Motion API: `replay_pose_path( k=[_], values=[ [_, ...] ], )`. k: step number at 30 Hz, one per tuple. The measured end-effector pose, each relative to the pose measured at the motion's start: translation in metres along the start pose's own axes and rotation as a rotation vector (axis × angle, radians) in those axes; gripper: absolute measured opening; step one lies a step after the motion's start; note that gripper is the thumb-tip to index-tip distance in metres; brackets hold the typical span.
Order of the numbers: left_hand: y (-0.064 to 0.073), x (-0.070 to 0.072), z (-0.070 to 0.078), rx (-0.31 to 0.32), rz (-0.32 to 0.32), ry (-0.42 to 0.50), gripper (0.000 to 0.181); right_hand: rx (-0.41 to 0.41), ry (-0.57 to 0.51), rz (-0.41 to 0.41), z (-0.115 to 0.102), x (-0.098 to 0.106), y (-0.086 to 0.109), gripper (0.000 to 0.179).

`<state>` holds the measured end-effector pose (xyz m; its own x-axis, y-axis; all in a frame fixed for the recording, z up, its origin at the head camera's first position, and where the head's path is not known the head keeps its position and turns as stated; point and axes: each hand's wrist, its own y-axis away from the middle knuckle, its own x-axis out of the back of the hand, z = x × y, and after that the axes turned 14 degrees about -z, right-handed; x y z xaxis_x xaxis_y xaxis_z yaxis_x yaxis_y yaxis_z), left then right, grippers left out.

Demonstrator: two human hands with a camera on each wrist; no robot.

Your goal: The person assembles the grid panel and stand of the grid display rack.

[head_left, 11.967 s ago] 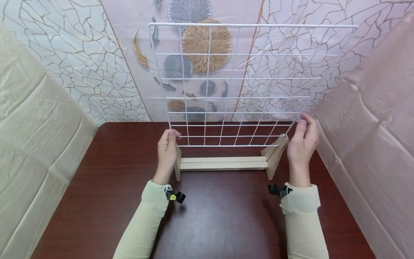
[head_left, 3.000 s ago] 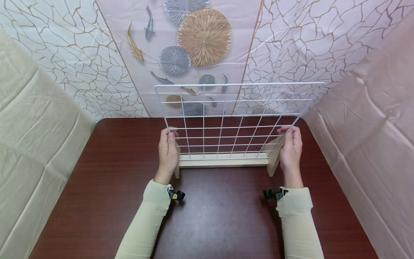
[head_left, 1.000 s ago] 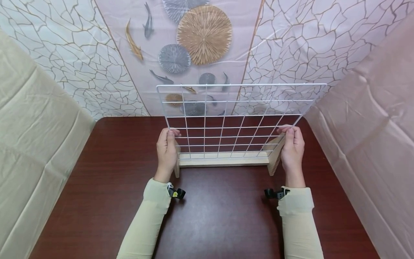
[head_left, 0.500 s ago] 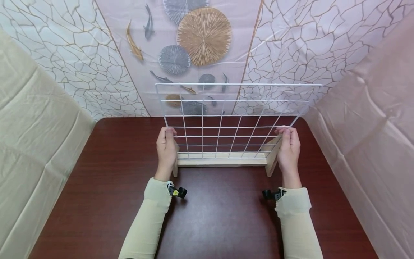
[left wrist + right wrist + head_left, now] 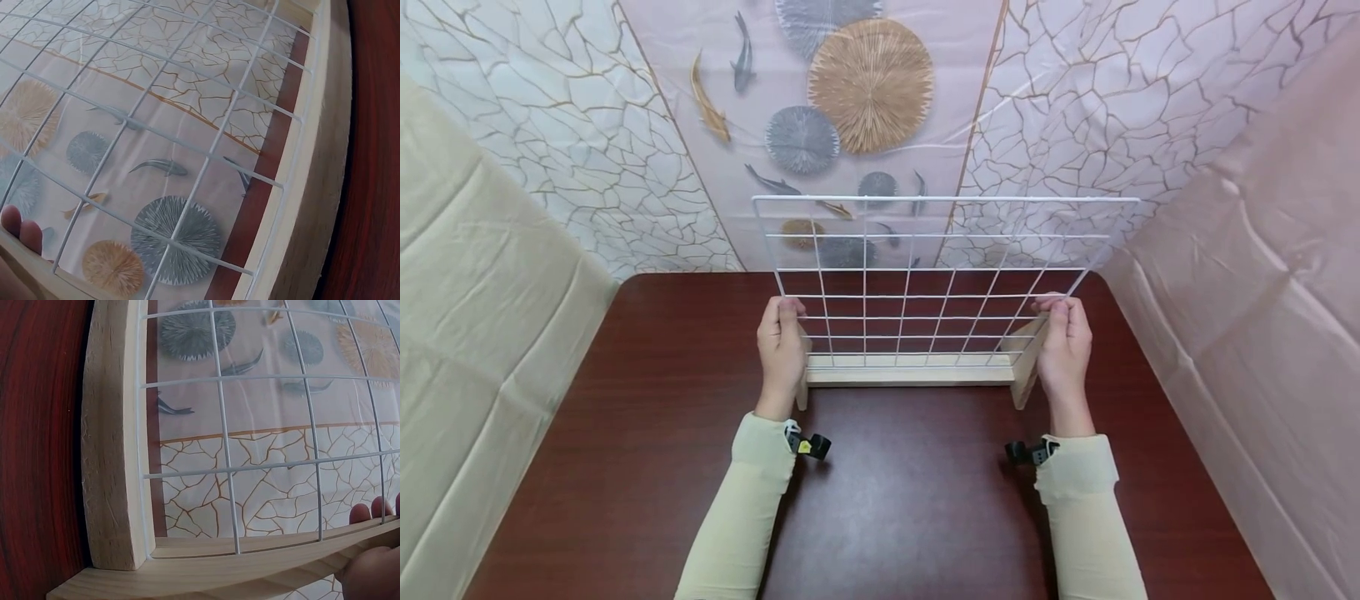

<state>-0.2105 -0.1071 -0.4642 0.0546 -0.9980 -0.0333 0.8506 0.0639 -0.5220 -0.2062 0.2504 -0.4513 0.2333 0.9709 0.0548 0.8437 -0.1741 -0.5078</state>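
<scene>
A white wire grid panel [image 5: 953, 270] leans up and back from a pale wooden stand [image 5: 910, 377]. Its lower edge sits along the stand's crossbar [image 5: 109, 456], between the two side pieces. My left hand [image 5: 781, 350] grips the panel's left edge, thumb in front and fingertips behind. On the right edge, my right hand [image 5: 1065, 350] holds the same way, beside the right side piece [image 5: 1028, 367]. Fingertips [image 5: 28, 234] show past the wood in the left wrist view. Whether the hands also touch the side pieces, I cannot tell.
The stand is on a dark reddish-brown table [image 5: 902, 492]. A patterned sheet [image 5: 1037, 83] hangs behind it. Beige cloth walls [image 5: 482, 292] rise on both sides. Small black cameras are strapped at both wrists.
Twelve seconds ago the panel was held higher, above the stand; it came down onto the crossbar by three seconds ago. Since then, panel, stand and hands appear only slightly further left.
</scene>
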Motion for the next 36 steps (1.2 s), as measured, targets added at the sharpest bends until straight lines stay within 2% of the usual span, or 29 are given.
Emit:
replay_pose_path(
  k=[7, 18, 22, 27, 36],
  values=[
    [0.003, -0.001, -0.003, 0.015, 0.012, -0.024, 0.034, 0.011, 0.003, -0.001, 0.005, 0.0, 0.003, 0.029],
    [0.001, 0.0, -0.005, -0.018, 0.017, -0.008, 0.034, 0.036, -0.01, -0.025, 0.004, -0.001, 0.001, 0.032],
    [0.001, 0.001, -0.006, -0.014, 0.007, -0.002, 0.035, 0.039, -0.017, -0.03, -0.007, -0.006, 0.003, 0.031],
    [0.001, 0.005, -0.004, -0.015, 0.025, -0.023, 0.034, 0.033, -0.007, -0.058, -0.026, -0.015, 0.003, 0.029],
    [-0.003, 0.013, -0.007, -0.032, 0.05, -0.099, 0.03, 0.008, 0.014, -0.052, 0.001, -0.014, -0.002, 0.028]
  ],
)
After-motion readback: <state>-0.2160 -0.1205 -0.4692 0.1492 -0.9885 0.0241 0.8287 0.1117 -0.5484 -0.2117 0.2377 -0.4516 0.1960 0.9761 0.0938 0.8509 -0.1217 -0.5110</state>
